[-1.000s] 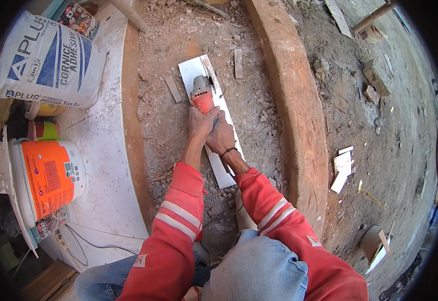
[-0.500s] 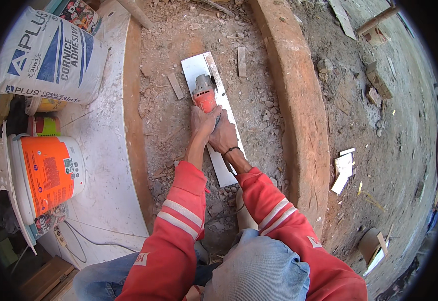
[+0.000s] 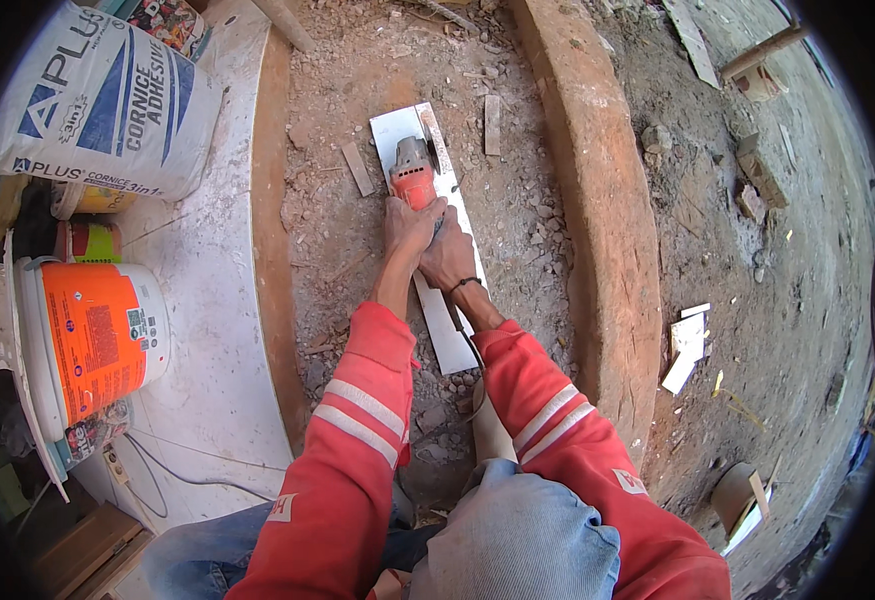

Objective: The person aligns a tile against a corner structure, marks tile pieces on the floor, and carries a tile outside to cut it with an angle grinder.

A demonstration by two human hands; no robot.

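A red and grey angle grinder (image 3: pixel 414 186) rests over a long white tile (image 3: pixel 454 345) on the rubble ground, its head pointing away from me. My left hand (image 3: pixel 407 226) is closed around the red body from the left. Behind it, my right hand (image 3: pixel 449 254) wraps the rear of the grinder; the two hands touch. The grinder's disc is hidden or too small to make out. Along the tile's right side runs a lengthwise line, with a dusty, speckled strip (image 3: pixel 434 135) at its far end. A dark cord hangs below my right wrist.
Two narrow offcuts (image 3: pixel 358 169) (image 3: pixel 492 125) lie beside the tile. A raised earthen kerb (image 3: pixel 597 200) runs along the right, with broken white tile pieces (image 3: pixel 687 348) beyond. At left, a white ledge (image 3: pixel 212 300) carries a cornice-adhesive sack (image 3: pixel 97 100) and an orange-labelled bucket (image 3: pixel 97 335).
My hands and the grinder have slid slightly away from me along the tile. The whole view has shifted a little; both hands keep their hold.
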